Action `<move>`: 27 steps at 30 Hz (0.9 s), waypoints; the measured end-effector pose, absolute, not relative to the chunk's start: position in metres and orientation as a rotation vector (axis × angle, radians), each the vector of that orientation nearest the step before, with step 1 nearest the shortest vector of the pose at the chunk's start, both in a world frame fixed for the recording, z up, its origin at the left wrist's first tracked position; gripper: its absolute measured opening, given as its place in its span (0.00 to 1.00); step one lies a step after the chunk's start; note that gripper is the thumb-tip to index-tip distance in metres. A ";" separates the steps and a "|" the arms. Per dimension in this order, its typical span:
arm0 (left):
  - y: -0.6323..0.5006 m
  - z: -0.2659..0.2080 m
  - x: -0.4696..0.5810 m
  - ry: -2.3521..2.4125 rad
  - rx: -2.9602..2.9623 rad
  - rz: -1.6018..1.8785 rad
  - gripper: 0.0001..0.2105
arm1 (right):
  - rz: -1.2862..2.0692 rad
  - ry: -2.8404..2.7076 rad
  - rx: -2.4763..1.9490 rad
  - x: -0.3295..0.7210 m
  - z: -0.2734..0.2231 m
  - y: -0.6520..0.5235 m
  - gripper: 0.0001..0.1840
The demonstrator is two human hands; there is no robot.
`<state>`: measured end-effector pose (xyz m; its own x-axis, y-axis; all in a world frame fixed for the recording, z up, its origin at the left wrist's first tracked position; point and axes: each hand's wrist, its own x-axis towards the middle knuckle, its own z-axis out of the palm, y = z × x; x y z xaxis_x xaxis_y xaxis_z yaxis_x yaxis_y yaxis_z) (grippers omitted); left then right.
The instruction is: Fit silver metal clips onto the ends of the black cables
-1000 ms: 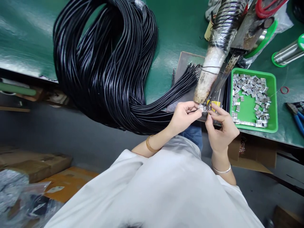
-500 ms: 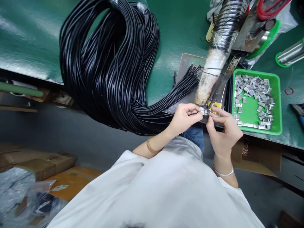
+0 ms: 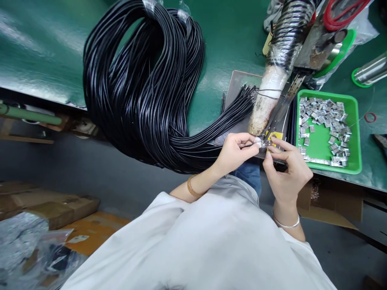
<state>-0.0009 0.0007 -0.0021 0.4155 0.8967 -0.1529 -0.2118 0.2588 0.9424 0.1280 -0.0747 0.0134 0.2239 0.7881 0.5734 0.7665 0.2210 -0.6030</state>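
My left hand (image 3: 237, 151) pinches the end of a black cable (image 3: 248, 144) between thumb and fingers. At that cable end, a small silver metal connector piece (image 3: 265, 143) sits just beyond the fingertips. My right hand (image 3: 286, 165) is curled close on the other side of it, index fingertip by the metal piece. Its thumb and middle fingertip nearly meet; whether something tiny lies between them I cannot make out. Just behind the fingers is a metal tool tip over a yellow patch (image 3: 276, 137). The large bundle of black cables (image 3: 145, 92) extends left from my left hand.
A green tray (image 3: 359, 133) of small silver metal pieces stands at the right. A plastic-wrapped duct (image 3: 266, 96) and a metal stand (image 3: 311, 52) reach down close to my hands. Metal spools, red rings and a dark tool lie farther right. An open carton (image 3: 335, 205) sits below the table edge.
My right index finger and thumb have spread slightly apart around the metal piece. My left hand keeps its pinch on the cable. The whole view has shifted slightly.
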 end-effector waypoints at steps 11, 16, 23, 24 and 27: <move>0.001 -0.004 0.001 0.824 0.990 0.886 0.09 | -0.010 -1.568 -1.527 0.130 0.013 -0.070 0.08; 0.002 0.002 -0.001 0.785 0.960 0.898 0.09 | -0.009 -1.561 -1.533 0.128 0.017 -0.071 0.08; 0.001 -0.004 -0.002 0.800 0.993 0.852 0.07 | 0.037 -1.560 -1.543 0.131 0.012 -0.075 0.06; 0.000 -0.004 -0.002 0.812 1.010 0.855 0.07 | 0.036 -1.557 -1.540 0.131 0.012 -0.075 0.07; -0.002 -0.003 -0.002 0.841 1.086 0.882 0.06 | 0.029 -1.531 -1.530 0.129 0.014 -0.075 0.07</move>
